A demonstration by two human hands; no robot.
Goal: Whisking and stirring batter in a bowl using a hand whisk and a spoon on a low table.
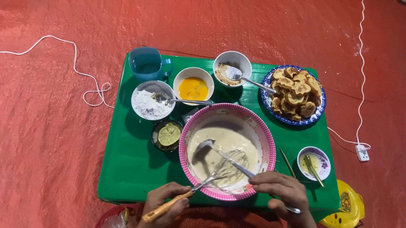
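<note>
A person's left hand (164, 206) closes around the orange handle of a wire whisk (207, 177), whose looped head dips into pale, creamy batter (232, 145) in a wide mixing bowl (270, 143) with a pink-patterned rim. The right hand (281, 190) grips the handle of a metal spoon (224, 156), fingers folded over it, the spoon's bowl resting in the batter at the left of the pool. The batter looks smooth and glossy, off-white, with streaks up the bowl's inner wall. The mixing bowl sits at the near middle of a small green tabletop (126, 170) set on a red floor (40, 154).

Behind the bowl stand a white bowl of flour (148, 106) with a spoon in it, a white bowl of yellow liquid (193, 86), a white bowl of brownish powder (228, 72) with another spoon, and a blue jug (145, 63). A small dark dish holding a lime half (168, 134) lies just left of the mixing bowl. At the far right corner a blue-rimmed plate (319, 108) carries a heap of golden fried pieces (294, 93). A small patterned bowl (324, 162) sits at the right edge. A white cable (74, 63) trails across the floor.
</note>
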